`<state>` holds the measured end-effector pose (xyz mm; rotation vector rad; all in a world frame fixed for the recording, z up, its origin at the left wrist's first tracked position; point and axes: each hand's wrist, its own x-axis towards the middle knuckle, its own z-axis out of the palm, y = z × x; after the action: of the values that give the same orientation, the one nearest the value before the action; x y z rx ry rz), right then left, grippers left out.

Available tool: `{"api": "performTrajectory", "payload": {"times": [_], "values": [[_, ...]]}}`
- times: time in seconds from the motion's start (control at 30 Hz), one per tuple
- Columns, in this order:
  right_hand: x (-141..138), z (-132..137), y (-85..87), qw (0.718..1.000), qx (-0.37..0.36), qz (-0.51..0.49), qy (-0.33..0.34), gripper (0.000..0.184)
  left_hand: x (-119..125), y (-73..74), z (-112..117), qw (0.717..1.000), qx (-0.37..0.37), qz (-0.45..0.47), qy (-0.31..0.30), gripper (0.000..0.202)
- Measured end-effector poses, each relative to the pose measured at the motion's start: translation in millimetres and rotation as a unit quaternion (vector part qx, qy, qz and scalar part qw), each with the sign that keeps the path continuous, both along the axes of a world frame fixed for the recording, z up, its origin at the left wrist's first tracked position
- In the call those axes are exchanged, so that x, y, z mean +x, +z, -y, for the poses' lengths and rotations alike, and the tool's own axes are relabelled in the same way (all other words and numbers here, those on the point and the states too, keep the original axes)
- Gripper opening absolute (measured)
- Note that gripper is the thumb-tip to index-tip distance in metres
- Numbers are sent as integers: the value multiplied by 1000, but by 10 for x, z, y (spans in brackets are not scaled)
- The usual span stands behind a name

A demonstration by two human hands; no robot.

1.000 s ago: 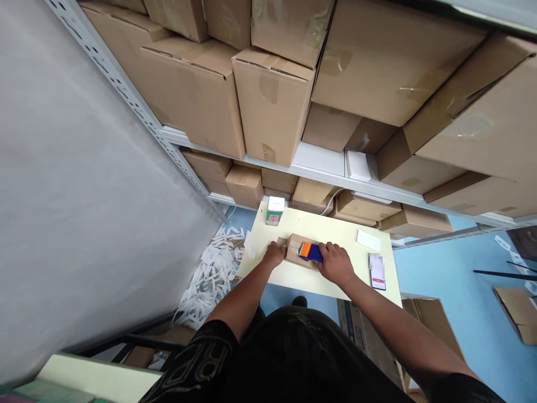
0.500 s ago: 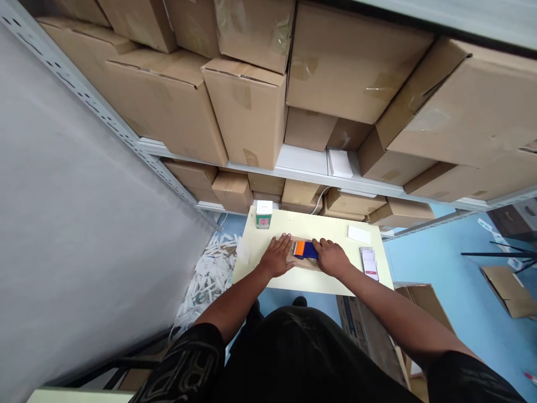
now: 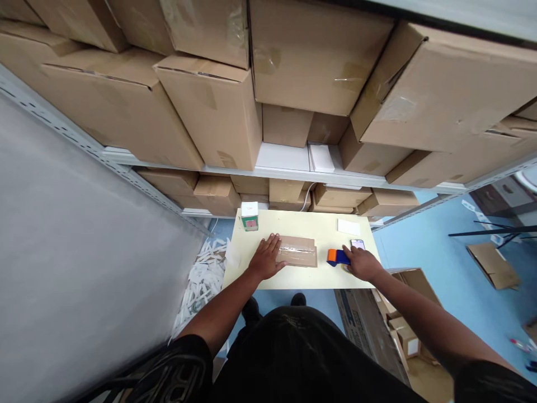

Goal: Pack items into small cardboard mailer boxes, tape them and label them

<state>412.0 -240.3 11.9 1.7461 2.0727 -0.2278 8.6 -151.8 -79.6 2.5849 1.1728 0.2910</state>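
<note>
- Cardboard packet (image 3: 298,252), brown and low, lay near the middle of the table, with shiny clear tape (image 3: 297,249) running along its top.
- The left hand (image 3: 265,258) rested palm down over the packet's left end; its thumb stood apart from the other fingers, which lay nearly straight.
- The right hand (image 3: 361,263) held an orange-and-blue tape dispenser (image 3: 338,257) to the right of the packet, apart from it; the fingers were curled round the blue end, though how they closed underneath could not be told.
- The table (image 3: 289,221) had a plain, pale yellow top.
- A green-and-white box (image 3: 250,216) stood at its far left corner; the print was too small to read.
- A white card (image 3: 348,226) lay toward the far right, and a phone (image 3: 358,244) with a lit screen just beyond the right hand, its text illegible.
- Behind rose a pale metal shelf unit (image 3: 285,155), packed with taped brown cartons (image 3: 213,112).
- A grey wall (image 3: 62,235) closed off the left side; white strips (image 3: 201,280) were heaped on the floor between it and the table.
- The floor (image 3: 403,240) was light blue.
- Below the table's right end lay a long carton (image 3: 356,316) with dark, unreadable print.
- A small box (image 3: 406,338) nearby bore a white label.
- Outlined lettering on the left black sleeve (image 3: 180,369) was too dim to make out.
</note>
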Motion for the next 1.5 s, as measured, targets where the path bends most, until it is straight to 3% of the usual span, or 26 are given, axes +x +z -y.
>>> {"api": "performTrajectory", "payload": {"times": [0.17,0.33,0.47,0.6,0.8,0.9,1.0,1.07,1.2,1.27,1.37,1.5], "values": [[-380,-300,-310,999,-42,-11,-4,69,14,4,-2,1000,-5,-2,0,91],[-505,-522,-406,990,-107,-49,-75,67,17,17,2,1000,-8,-3,0,91],[-504,-593,-447,982,-147,-53,-104,53,7,3,-1,1000,-10,-7,-2,91],[-519,-492,-470,975,-173,-47,-131,39,4,1,-5,1000,-7,-1,-3,91],[-434,16,-419,976,-143,-48,-157,35,0,24,-6,1000,-13,-7,-1,90],[-283,211,-431,957,-89,-117,-252,39,-10,16,-8,1000,-12,1,-6,88],[-160,271,-563,906,-58,-184,-377,39,-25,0,-16,1000,-2,11,-8,76],[-135,248,-708,882,-49,-206,-421,37,-33,-9,-23,1000,5,18,-8,67],[-180,123,-1007,878,-20,-207,-431,30,-23,-36,-15,1000,7,30,-3,65],[-207,64,-1121,885,-8,-197,-422,29,0,-65,16,999,-2,43,24,70],[-222,26,-1233,892,-7,-183,-412,30,38,-128,81,989,-35,87,114,82],[-261,64,-1225,895,8,-162,-415,41,40,-164,92,951,-138,159,226,81]]}}
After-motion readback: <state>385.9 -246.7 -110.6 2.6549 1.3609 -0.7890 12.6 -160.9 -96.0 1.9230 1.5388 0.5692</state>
